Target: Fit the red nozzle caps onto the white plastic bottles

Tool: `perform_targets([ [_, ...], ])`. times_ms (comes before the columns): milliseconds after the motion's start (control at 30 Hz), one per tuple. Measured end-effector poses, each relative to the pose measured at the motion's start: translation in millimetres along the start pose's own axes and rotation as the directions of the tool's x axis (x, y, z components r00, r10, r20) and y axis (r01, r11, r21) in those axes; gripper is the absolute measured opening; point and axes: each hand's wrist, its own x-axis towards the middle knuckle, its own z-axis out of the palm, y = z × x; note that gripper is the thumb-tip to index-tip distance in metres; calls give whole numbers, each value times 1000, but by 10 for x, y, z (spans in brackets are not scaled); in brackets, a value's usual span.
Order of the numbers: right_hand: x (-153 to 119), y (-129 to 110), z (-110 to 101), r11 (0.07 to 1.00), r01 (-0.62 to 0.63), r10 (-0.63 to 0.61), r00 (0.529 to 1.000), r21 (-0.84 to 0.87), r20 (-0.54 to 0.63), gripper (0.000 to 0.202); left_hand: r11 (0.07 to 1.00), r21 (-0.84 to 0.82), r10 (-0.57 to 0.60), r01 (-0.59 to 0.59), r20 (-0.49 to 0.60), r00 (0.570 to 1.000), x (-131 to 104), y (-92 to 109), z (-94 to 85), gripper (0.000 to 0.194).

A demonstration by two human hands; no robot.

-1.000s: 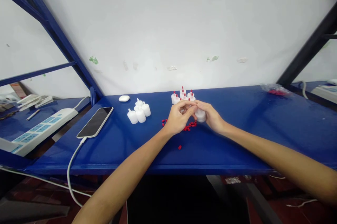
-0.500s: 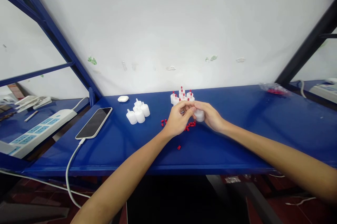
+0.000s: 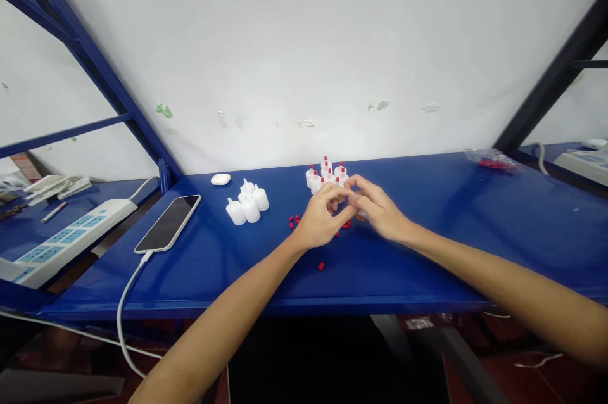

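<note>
Meeting just on the near side of the red-capped bottles [image 3: 315, 184], the left hand [image 3: 323, 217] and right hand [image 3: 381, 215] are held above the blue tabletop [image 3: 228, 252]. The fingers of each grip are bent inward, with the fingertips of both hands brought close together; whether either grip is clamped on an item cannot be told, as the space between is largely hidden by the fingers. The red-capped bottles are grouped upright, with the front ones partly covered by the left hand. To their left, white uncapped bottles [image 3: 250, 209] are clustered with nozzles upward, and a small white rounded object [image 3: 221, 180] is placed farther left. Loose red caps [image 3: 321, 266] are scattered on the near side of the red-capped bottles. A phone [image 3: 168, 223] is positioned well to their left, connected to a white cable [image 3: 120, 315]. A clear bag [image 3: 494, 161] with red contents is located well to their right.
</note>
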Motion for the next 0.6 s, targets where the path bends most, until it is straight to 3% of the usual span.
perform_targets([
  [167, 41, 67, -79, 971, 4, -9, 1000, -238, -18, 31, 999, 44, -24, 28, -81, 996, 53, -55, -77, 10],
  [267, 83, 123, -156, 908, -19, 6, 999, -418, -31, 37, 969, 235, -30, 78, -203, 979, 76, -98, -269, 7],
  [300, 95, 142, -180, 887, -25, 23, 1000, -461, -9, 39, 933, 349, -12, 83, -199, 980, 73, -108, -345, 7],
  [400, 123, 190, -230, 847, -31, 76, 995, -531, 64, 44, 783, 621, 1, 35, -57, 998, 37, -141, -528, 9],
  [500, 146, 227, -246, 839, -60, 100, 994, -541, 45, 44, 692, 721, -40, -24, 71, 997, 0, -202, -585, 14],
  [600, 165, 255, -246, 852, -51, 78, 997, -521, 29, 41, 633, 774, -73, -25, 92, 993, -4, -266, -562, 18],
])
